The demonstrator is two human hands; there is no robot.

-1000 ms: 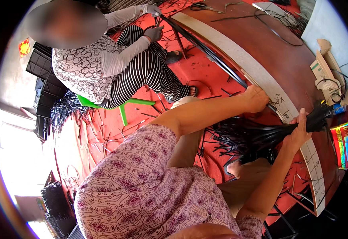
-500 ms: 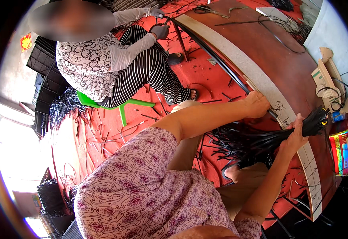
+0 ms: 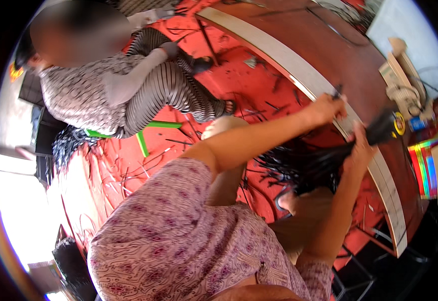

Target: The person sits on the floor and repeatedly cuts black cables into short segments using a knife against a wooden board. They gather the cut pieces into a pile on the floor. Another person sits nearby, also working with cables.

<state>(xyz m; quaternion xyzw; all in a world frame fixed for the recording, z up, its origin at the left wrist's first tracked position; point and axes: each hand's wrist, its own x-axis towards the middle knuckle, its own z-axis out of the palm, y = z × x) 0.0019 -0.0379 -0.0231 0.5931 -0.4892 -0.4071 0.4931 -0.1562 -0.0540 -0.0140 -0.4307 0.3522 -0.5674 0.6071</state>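
My right hand (image 3: pixel 361 151) is wrapped around a thick bundle of black strips (image 3: pixel 304 163). The bundle's gathered end, with a yellow mark, points over the table; its loose ends fan out low beside my knees. Just to the left, my left hand (image 3: pixel 328 109) is closed at the table's edge. A short dark end pokes out above its fingers, apparently a black strip (image 3: pixel 337 92); blur hides the rest of what it holds. Pale, marked board (image 3: pixel 289 57) runs along the edge of the brown table (image 3: pixel 349 65), under and beside both hands.
A co-worker in striped trousers (image 3: pixel 151 93) sits at the left on a green stool (image 3: pixel 142 143). Black scraps litter the red floor (image 3: pixel 214 160). A torn cardboard piece (image 3: pixel 397 75) and a shiny multicoloured package (image 3: pixel 422 173) are at the right. Cords (image 3: pixel 329 25) lie on the far table.
Long black strips along the table edge are gone from there. My left hand has risen off the edge slightly. The co-worker's hands have moved apart, and the whole view has shifted.
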